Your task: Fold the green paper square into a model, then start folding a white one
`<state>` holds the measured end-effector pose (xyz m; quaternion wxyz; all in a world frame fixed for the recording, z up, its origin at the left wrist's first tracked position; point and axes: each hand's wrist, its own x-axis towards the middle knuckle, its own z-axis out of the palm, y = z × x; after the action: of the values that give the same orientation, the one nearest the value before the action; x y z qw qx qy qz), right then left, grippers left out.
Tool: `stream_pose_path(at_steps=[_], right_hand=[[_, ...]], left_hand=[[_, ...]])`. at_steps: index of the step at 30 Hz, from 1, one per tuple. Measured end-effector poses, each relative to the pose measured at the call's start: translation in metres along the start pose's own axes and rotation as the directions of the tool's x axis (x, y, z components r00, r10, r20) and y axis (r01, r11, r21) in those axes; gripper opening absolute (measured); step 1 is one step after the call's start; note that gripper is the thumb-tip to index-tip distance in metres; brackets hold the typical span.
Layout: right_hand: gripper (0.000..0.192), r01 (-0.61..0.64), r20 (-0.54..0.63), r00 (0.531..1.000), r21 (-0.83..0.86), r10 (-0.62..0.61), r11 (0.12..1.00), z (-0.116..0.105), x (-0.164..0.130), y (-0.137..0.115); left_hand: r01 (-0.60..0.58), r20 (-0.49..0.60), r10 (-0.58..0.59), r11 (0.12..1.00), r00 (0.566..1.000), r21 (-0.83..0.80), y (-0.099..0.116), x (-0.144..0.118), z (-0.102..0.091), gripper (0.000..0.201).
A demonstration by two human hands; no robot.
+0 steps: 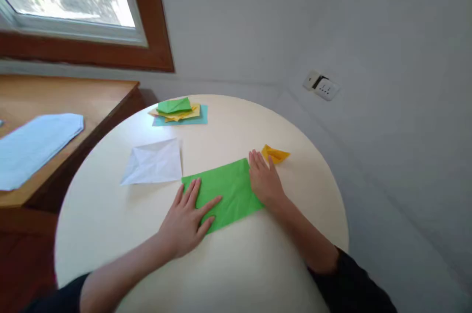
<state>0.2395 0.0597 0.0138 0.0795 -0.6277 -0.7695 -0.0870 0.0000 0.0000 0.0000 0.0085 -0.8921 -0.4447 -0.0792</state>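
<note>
Both hands lie open and flat: the left hand and right hand press the ends of a folded green paper near the tabletop's near edge.

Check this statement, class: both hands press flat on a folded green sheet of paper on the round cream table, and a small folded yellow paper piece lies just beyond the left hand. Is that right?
One detail is wrong. In the head view, the small folded yellow paper piece lies just beyond the right hand, not the left hand. Both hands do press flat on the folded green sheet of paper on the round cream table.
</note>
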Motion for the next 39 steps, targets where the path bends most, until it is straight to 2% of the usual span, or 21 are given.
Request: stream_pose_path(at_steps=[2,4,6,9,20,31,39], right_hand=[[0.046,0.089,-0.043,0.995,0.027,-0.087,0.996,-0.011,-0.009,-0.022],[0.047,0.205,-0.029,0.979,0.084,-0.203,0.975,-0.019,-0.019,-0.042],[0.052,0.273,0.056,0.957,0.162,-0.285,0.948,-0.022,-0.028,-0.058],[0.062,0.272,0.174,0.933,0.237,-0.316,0.933,-0.022,-0.037,-0.069],[0.071,0.152,0.294,0.93,0.244,-0.223,0.958,-0.014,-0.037,-0.058],[0.078,0.129,0.376,0.893,0.309,-0.246,0.942,-0.016,-0.037,-0.049],[0.079,0.138,0.41,0.873,0.314,-0.265,0.939,-0.02,-0.036,-0.048]], left_hand=[[-0.001,-0.012,0.001,1.0,1.0,-0.003,0.001,-0.001,0.0,0.045],[0.001,-0.021,-0.001,1.0,1.0,-0.003,0.001,-0.001,0.001,0.045],[0.008,-0.029,-0.008,1.0,1.0,0.002,0.002,-0.002,0.001,0.045],[0.004,-0.033,-0.003,1.0,0.999,0.014,0.002,-0.003,0.002,0.046],[-0.004,-0.046,0.005,1.0,0.999,0.016,0.002,-0.002,0.001,0.047],[-0.012,-0.021,0.012,1.0,1.0,0.0,0.002,-0.002,-0.001,0.047],[-0.022,-0.061,0.022,1.0,0.998,0.0,0.003,-0.002,-0.001,0.048]])
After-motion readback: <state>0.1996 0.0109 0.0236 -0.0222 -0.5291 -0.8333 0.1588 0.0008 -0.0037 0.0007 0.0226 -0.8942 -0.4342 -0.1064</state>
